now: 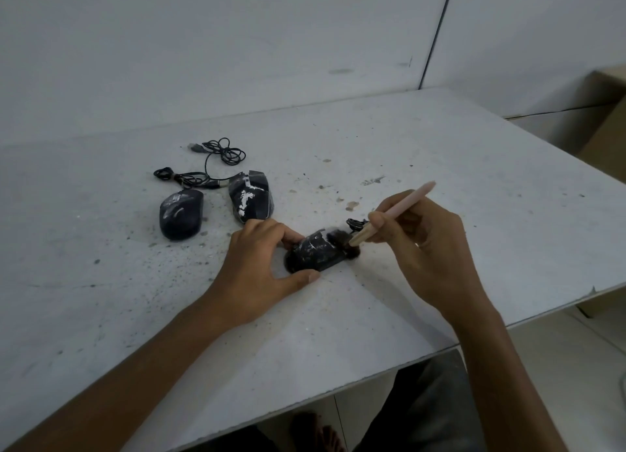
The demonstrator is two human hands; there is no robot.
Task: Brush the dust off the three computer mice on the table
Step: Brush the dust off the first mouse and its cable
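Observation:
Three black, dust-streaked computer mice lie on the white table [440, 180]. The nearest mouse [316, 253] sits at the centre, and my left hand [262, 262] grips its left end between thumb and fingers. My right hand [426, 245] holds a pink-handled brush [396, 212] like a pen. Its dark bristles [338, 237] touch the mouse's right end. A second mouse [250, 197] with white smears lies just beyond my left hand. The third mouse [181, 217] lies further left.
Black cables [216, 160] with USB plugs coil behind the two far mice. Dust specks and crumbs litter the tabletop around the mice. The table's near edge runs diagonally below my arms. A cardboard box [606, 119] stands beyond the right edge. White walls close the back.

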